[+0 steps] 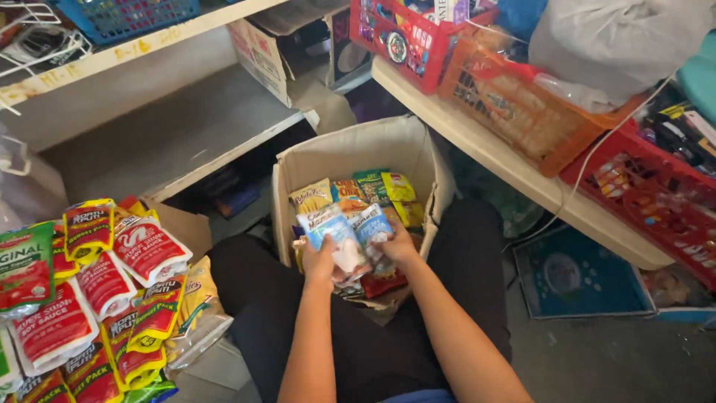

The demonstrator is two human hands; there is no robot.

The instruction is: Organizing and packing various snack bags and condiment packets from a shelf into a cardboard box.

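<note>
Both hands are closed on blue snack packets over the open cardboard box point(350, 153): the left hand point(321, 261) grips one packet point(332, 235), the right hand point(395, 246) another point(371, 224). I think a smooth packet could slip from the fingers and fall beside the box, because other packets already lie high just under the hands.

Around you, a cramped storeroom in soft daylight. A grey lower shelf point(171, 134) runs at upper left beneath a cream shelf edge point(134, 46) bearing a blue basket point(123, 15). At right, a pale plank shelf point(514, 160) carries red crates point(649, 194) and an orange crate point(514, 104). Below it, grey concrete floor point(597, 358) and a blue mat point(574, 276).
</note>
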